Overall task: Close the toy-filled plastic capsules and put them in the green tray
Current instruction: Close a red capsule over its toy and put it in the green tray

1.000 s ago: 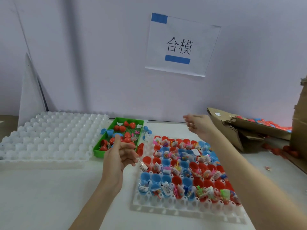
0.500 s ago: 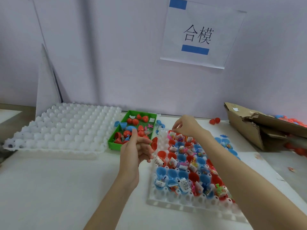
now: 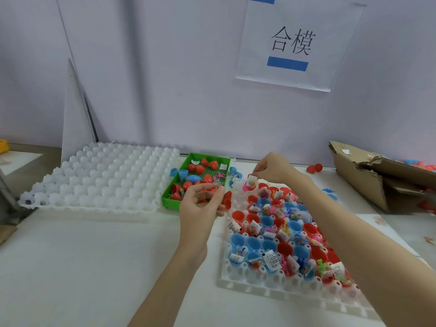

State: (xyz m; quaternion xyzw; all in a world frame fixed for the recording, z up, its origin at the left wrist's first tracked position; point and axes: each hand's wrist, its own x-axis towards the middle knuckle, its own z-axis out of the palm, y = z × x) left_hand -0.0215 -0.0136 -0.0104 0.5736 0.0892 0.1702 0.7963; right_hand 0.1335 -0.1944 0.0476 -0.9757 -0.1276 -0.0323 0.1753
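The green tray (image 3: 170,198) at the back centre holds several closed red capsules and one blue one. To its right a white holder tray (image 3: 259,287) carries rows of open red and blue capsule halves stuffed with small toys. My right hand (image 3: 273,169) pinches a toy-filled red capsule half (image 3: 251,184) at the holder's far left corner. My left hand (image 3: 201,208) hovers over the green tray's near right corner, fingers curled. Its thumb and forefinger pinch what looks like a small clear toy packet (image 3: 215,184).
An empty white cell tray (image 3: 106,175) lies left of the green tray. A torn cardboard box (image 3: 363,178) with loose capsule parts sits at the right. Blue halves (image 3: 179,172) and a red half (image 3: 228,199) lie beside the green tray; a red capsule (image 3: 315,168) rests near the wall.
My right hand came down from mid-air to the holder's far corner and took hold of a red capsule half. My left hand opened somewhat. The view tilted down and left.
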